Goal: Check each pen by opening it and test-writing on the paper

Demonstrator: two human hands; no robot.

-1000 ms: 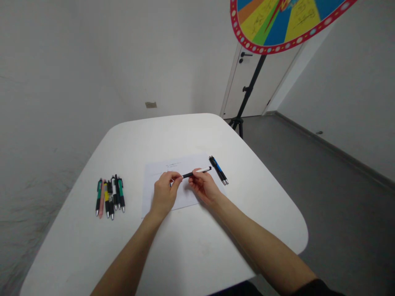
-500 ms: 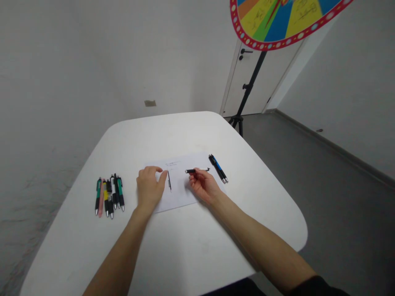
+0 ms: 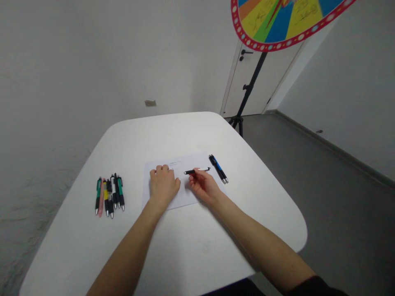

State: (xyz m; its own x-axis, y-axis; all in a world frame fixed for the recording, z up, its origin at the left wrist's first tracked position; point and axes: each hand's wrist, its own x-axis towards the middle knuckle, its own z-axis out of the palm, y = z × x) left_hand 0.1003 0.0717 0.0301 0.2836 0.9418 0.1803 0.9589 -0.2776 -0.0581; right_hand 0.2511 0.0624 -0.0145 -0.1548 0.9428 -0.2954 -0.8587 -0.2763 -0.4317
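My right hand (image 3: 203,186) holds a black and white pen (image 3: 201,169) between thumb and fingers, nearly level above the right part of a white sheet of paper (image 3: 182,200). My left hand (image 3: 163,183) rests on the left part of that sheet, back up, with its fingers curled under. Whatever lies beneath or inside those fingers is hidden. A few small lines of print show at the sheet's top. Just right of the paper, black pens (image 3: 218,169), one with a blue part, lie side by side.
Several pens (image 3: 110,196) in green, pink, yellow, white and black lie in a group at the left of the white table (image 3: 191,242). Beyond the table's far right corner stands a colourful prize wheel (image 3: 279,33) on a black stand (image 3: 251,84), in front of a door.
My left hand has moved right across the paper and its fingers have curled down. The thin dark stick beside its thumb is now out of sight. My right hand and pen have barely moved.
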